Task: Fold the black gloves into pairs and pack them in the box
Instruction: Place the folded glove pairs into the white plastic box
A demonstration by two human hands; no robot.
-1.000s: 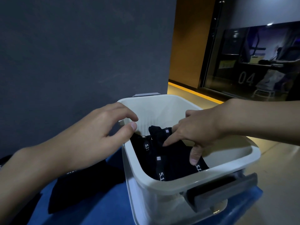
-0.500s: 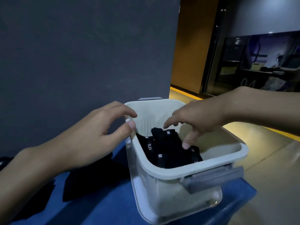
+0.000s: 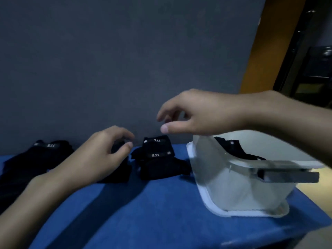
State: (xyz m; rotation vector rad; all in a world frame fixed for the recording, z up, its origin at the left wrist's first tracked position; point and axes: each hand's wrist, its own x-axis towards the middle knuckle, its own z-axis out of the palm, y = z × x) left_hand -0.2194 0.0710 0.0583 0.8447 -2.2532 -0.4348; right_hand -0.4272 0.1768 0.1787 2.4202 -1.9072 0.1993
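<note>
Hovering above folded gloves (image 3: pixel 158 164), right hand (image 3: pixel 201 114) loose, empty; left hand (image 3: pixel 95 159) curled over neighbouring glove (image 3: pixel 119 169), grip unclear

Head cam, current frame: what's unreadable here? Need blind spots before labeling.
- Gloves in the box: head view; the frosted box wall and the right arm hide most, count unknown.
- Glove under the left hand: head view; the left hand covers it, gripped or just touched is unclear.
- Left pile: head view; dark, cut by the left edge, count unknown.
- Box handle: head view; motion-blurred.
</note>
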